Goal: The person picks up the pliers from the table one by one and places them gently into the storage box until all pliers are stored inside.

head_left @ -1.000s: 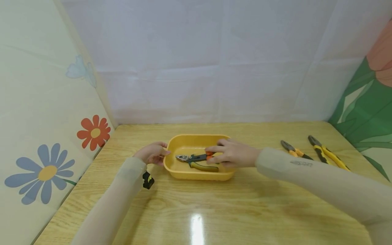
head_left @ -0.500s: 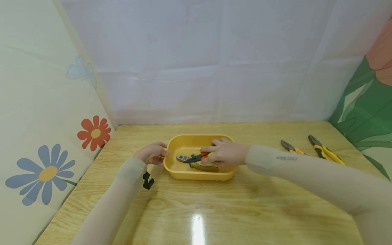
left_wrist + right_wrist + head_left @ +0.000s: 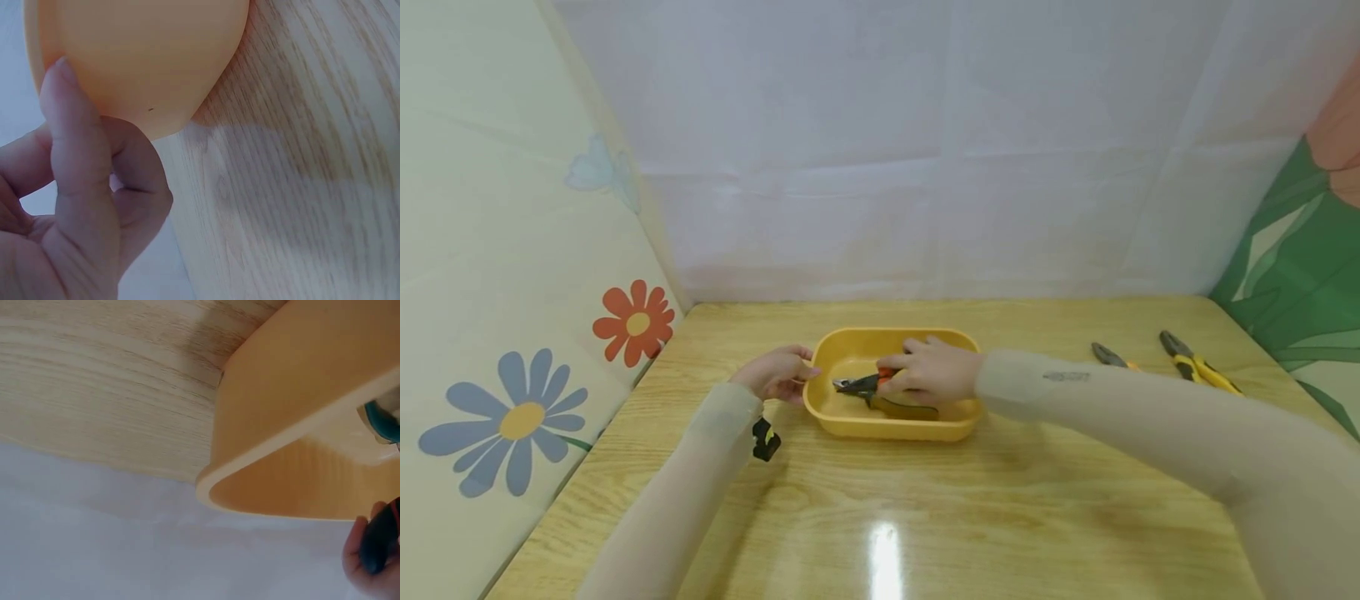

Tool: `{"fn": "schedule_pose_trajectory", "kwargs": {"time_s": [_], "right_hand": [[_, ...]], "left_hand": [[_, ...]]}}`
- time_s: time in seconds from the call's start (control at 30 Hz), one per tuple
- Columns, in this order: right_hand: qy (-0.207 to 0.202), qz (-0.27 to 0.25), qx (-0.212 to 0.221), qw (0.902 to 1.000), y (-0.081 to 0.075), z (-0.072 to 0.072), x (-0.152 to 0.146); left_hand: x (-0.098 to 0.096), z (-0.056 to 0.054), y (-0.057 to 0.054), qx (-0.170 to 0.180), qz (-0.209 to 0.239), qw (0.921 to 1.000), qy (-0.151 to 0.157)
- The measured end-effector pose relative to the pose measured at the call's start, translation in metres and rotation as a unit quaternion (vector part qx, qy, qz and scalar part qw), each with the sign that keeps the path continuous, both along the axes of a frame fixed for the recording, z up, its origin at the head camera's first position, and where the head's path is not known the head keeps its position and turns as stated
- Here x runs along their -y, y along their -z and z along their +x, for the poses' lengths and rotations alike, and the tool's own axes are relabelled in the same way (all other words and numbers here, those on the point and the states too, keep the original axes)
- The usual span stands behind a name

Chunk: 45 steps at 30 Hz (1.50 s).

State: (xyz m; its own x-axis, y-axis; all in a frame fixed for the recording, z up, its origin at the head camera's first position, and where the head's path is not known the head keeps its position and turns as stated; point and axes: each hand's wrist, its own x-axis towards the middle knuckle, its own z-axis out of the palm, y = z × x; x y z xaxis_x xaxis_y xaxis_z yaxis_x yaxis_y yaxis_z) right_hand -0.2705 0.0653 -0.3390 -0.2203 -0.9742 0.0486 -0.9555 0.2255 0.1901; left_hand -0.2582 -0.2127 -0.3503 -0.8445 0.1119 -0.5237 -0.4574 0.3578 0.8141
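At the left end of a yellow plastic basin point(image 3: 887, 430), my left hand point(image 3: 778, 373) pinches the rim, thumb inside, as the left wrist view also shows. Reaching in from the right, my right hand point(image 3: 938, 372) grips pliers with red and black handles point(image 3: 885, 376). Their dark jaws point left, low over the basin floor. Beneath them lie other pliers with olive-yellow handles point(image 3: 904, 409), partly covered by the held pair. In the right wrist view a dark handle end point(image 3: 377, 544) with a red edge shows against the fingers.
Right of the basin, pliers with orange handles point(image 3: 1107, 355) lie half hidden behind the right sleeve. Farther right are yellow-and-black pliers point(image 3: 1197, 365). A small black item with a yellow mark point(image 3: 765, 440) is beside the left wrist. White cloth point(image 3: 880, 167) stands behind the table.
My right hand has moved left inside the basin, bringing the red-handled pliers further over the olive-yellow pair. My left hand keeps its hold on the rim.
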Motion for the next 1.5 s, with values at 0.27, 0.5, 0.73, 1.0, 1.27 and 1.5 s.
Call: {"fn": "schedule_pose_trajectory", "kwargs": {"time_s": [0.27, 0.5, 0.73, 1.0, 1.27, 1.5], "right_hand": [[0.046, 0.009, -0.005, 0.9989, 0.007, -0.012, 0.014], [0.080, 0.035, 0.013, 0.9960, 0.009, -0.019, 0.024], [0.101, 0.043, 0.024, 0.9937, 0.014, -0.027, 0.032], [0.145, 0.078, 0.062, 0.9844, 0.017, -0.035, 0.043], [0.183, 0.136, 0.096, 0.9690, 0.013, -0.037, 0.046], [0.194, 0.173, 0.080, 0.9623, 0.032, -0.044, 0.044]], "left_hand": [[-0.002, -0.001, 0.001, 0.000, 0.004, 1.0000, -0.006], [-0.002, 0.000, 0.001, 0.001, 0.001, 0.9999, -0.012], [-0.002, -0.001, 0.000, -0.001, -0.004, 0.9999, -0.013], [-0.001, -0.001, 0.001, -0.003, -0.013, 0.9999, -0.007], [-0.001, 0.000, -0.001, -0.004, -0.012, 0.9999, -0.003], [-0.001, 0.000, 0.001, -0.008, -0.006, 0.9999, -0.002]]}}
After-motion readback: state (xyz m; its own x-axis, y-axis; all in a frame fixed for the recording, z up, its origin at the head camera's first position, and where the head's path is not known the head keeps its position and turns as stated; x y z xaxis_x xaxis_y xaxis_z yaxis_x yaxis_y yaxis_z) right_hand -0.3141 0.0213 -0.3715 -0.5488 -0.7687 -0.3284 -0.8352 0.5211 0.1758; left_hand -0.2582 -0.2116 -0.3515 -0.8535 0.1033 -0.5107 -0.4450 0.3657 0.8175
